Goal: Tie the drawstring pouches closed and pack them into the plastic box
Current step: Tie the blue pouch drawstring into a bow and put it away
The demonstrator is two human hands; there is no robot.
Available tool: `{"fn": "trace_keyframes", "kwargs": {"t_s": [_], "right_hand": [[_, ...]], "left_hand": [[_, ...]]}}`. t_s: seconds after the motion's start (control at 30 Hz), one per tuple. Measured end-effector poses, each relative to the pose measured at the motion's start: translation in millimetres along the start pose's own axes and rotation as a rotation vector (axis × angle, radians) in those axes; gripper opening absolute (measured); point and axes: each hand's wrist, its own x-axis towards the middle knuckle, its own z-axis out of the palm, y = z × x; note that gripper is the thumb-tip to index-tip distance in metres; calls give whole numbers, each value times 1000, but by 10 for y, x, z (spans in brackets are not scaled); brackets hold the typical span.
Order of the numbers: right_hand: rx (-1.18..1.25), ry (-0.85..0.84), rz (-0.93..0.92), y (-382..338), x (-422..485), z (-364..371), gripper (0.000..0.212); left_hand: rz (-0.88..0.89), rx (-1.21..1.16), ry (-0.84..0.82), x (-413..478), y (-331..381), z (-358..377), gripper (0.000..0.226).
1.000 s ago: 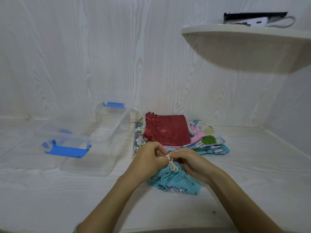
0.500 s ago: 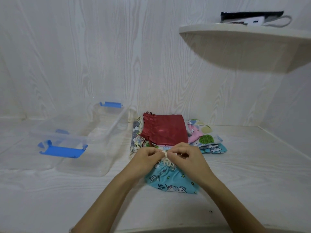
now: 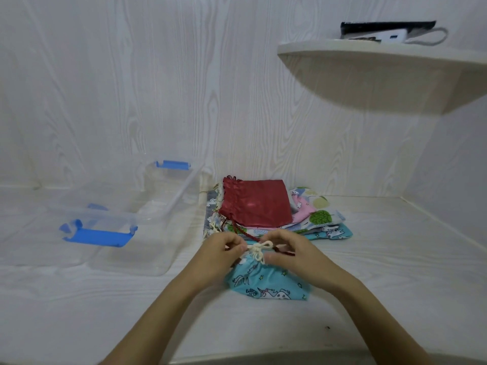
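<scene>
- Head view: left hand (image 3: 220,252) and right hand (image 3: 291,252) both pinch the cream drawstring (image 3: 259,249), fingers curled.
- Blue unicorn pouch (image 3: 266,281) lies on the white surface, beside the clear plastic box (image 3: 147,222).

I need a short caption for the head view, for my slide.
Left hand and right hand tie the cream drawstring of a blue unicorn pouch near a pouch stack and clear plastic box.
</scene>
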Motion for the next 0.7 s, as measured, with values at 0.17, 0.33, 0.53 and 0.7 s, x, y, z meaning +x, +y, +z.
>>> {"fn": "trace_keyframes", "kwargs": {"t_s": [0.17,0.33,0.53,0.7], "right_hand": [[-70,14,-99,-214,38,17,11],[-43,181,-261,-490,158,-85,13],[-64,368,-487,-1067,216,-254,22],[-29,376,-601,-1645,413,-261,20]], "left_hand": [[22,147,279,-51,169,-17,26],[-439,-255,-282,-67,459,-199,93],[-307,-855,-290,252,929,-348,99],[-101,-826,-103,341,1382,-945,82]]}}
